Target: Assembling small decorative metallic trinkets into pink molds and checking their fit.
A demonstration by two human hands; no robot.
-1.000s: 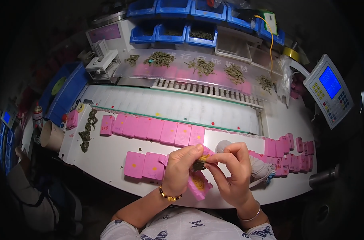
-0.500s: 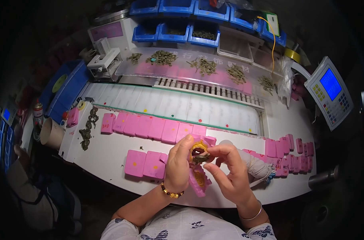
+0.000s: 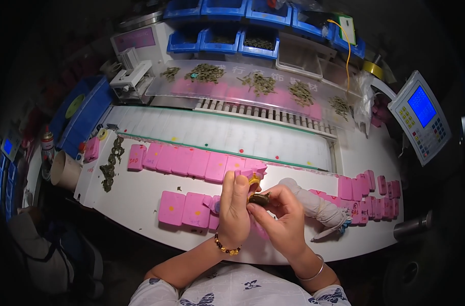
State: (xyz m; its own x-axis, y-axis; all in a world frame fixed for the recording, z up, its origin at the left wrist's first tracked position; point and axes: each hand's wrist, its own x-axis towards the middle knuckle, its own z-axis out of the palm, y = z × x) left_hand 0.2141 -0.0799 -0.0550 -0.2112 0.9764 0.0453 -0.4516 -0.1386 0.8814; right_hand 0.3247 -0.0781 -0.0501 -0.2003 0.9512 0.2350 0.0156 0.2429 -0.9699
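My left hand (image 3: 234,217) is wrapped around an opened pink rubber mould (image 3: 258,168) with a yellow inner part (image 3: 253,182); its palm hides much of the mould. Close beside it, my right hand (image 3: 284,224) pinches a rounded dark green wax piece (image 3: 260,199) between thumb and fingers, at the mould's opening. Whether the piece still touches the mould I cannot tell. Below the hands, a flap of pink mould shows between the wrists.
Pink moulds (image 3: 186,160) form a row behind my hands, with two more (image 3: 172,207) left. A wrapped grey cloth (image 3: 319,211) lies right. Beyond are a white conveyor belt (image 3: 232,135), a clear shelf (image 3: 232,92) with green pieces, blue bins (image 3: 219,40) and a control panel (image 3: 420,117).
My left hand has turned, tipping the mould more edge-on. The right fingers have closed on the dark green piece, shifting it slightly right. The conveyor's coloured dots have slid left.
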